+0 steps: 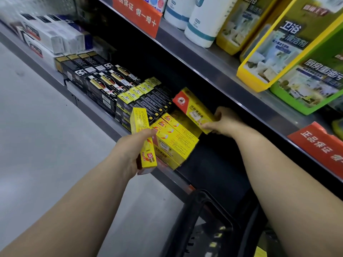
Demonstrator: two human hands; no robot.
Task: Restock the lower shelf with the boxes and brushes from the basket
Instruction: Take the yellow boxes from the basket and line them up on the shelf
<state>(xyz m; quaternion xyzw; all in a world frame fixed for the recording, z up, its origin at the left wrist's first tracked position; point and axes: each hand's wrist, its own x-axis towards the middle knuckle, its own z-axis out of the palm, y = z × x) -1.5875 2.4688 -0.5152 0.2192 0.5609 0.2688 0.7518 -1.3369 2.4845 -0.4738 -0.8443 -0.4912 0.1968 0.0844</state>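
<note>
My left hand point(133, 151) grips a long yellow box point(142, 134), held upright in front of the lower shelf point(89, 106). Under that box, in the same hand, I can see the end of a second box. My right hand point(220, 121) holds another yellow box with a red end point(193, 106), tilted above a stack of like yellow boxes point(174, 141) lying on the shelf. The black basket point(209, 225) stands at the bottom, below my right forearm, with a few yellow items dimly visible inside.
Black-and-yellow boxes point(144, 101), black boxes point(104, 80) and white boxes point(50, 38) fill the lower shelf to the left. The upper shelf point(213, 71) carries white bottles, yellow and green cleaner bottles and red signs. To the right of the yellow stack lies dark shelf space.
</note>
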